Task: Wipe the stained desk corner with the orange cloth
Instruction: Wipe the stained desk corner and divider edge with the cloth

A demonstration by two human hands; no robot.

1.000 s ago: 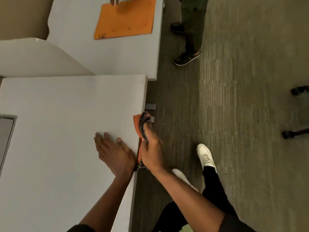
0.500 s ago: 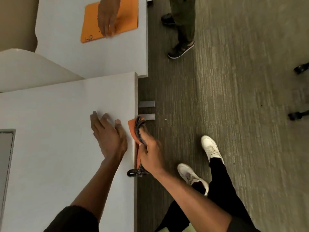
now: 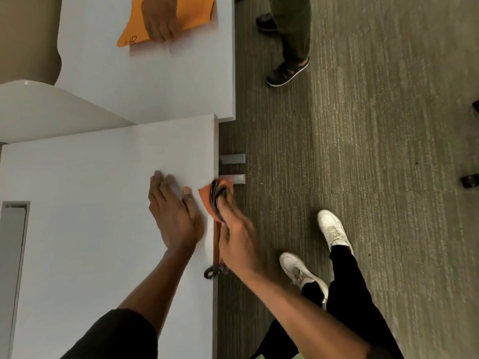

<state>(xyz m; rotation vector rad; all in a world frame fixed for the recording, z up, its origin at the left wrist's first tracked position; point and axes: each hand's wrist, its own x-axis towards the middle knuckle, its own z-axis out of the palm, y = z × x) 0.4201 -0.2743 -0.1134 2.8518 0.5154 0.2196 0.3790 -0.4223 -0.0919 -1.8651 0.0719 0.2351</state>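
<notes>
My right hand [image 3: 234,237] grips a folded orange cloth [image 3: 207,200] with dark layers and presses it against the right side edge of the white desk [image 3: 90,203]. Part of the cloth hangs down along that edge, and a dark loop dangles below my wrist. My left hand [image 3: 173,213] lies flat on the desk top, fingers spread, just left of the cloth. The desk's far right corner [image 3: 213,117] is beyond both hands. No stain is visible from here.
A second white desk [image 3: 155,81] stands beyond, where another person's hand [image 3: 158,22] rests on an orange sheet [image 3: 197,11]. That person's legs and dark shoes [image 3: 286,71] are on the carpet. Grey desk feet [image 3: 232,159] jut out. My white shoes [image 3: 334,231] are at right.
My right hand has slid the cloth a little forward along the desk edge. My left hand moved forward too. The other person's hand came down onto the orange sheet.
</notes>
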